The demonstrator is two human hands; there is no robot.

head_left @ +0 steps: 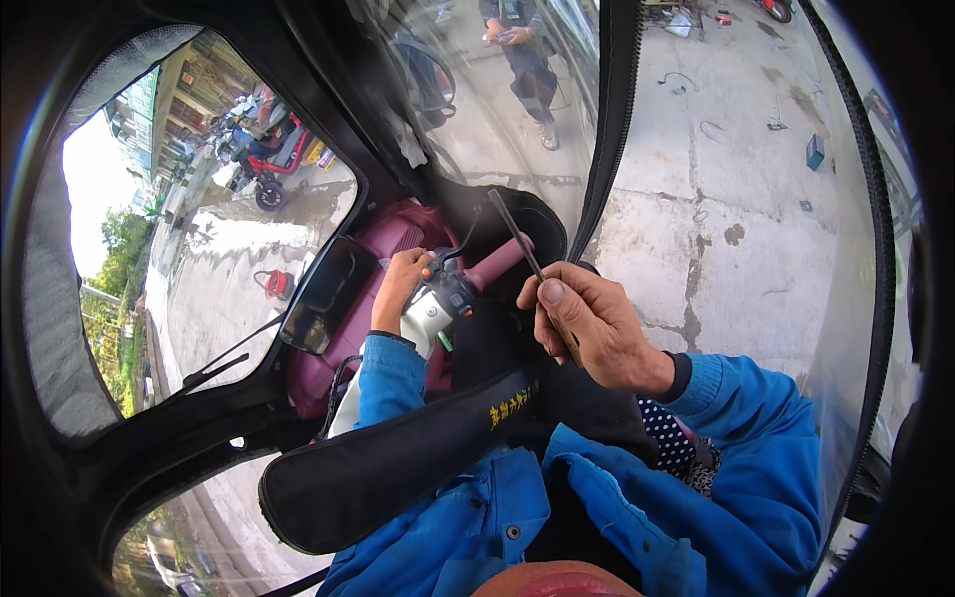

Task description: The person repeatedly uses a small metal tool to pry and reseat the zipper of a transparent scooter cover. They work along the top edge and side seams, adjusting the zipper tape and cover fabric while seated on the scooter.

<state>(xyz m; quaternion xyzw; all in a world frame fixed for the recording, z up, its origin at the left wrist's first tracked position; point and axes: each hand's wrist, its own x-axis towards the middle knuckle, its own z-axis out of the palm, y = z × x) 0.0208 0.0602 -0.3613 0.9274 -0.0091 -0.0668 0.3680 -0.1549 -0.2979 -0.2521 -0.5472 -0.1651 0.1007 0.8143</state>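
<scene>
My left hand [401, 284] is closed on the white scooter handlebar [428, 313], beside its switches and a small orange part; some of its fingertips are hidden behind the housing. To the right of that hand a pink grip [500, 261] sticks out. My right hand [597, 323] pinches what looks like a screwdriver [515, 231], its long dark metal shaft pointing up and away in front of the grip. Its lower end passes under my fingers and shows below them.
A black padded flap [398, 468] with yellow lettering crosses in front of me. A black frame with clear plastic windows surrounds the scooter, edged by a zip [619, 109]. Outside, a person [522, 60] stands on the concrete. A blue box [815, 152] and a red scooter [284, 149] are further off.
</scene>
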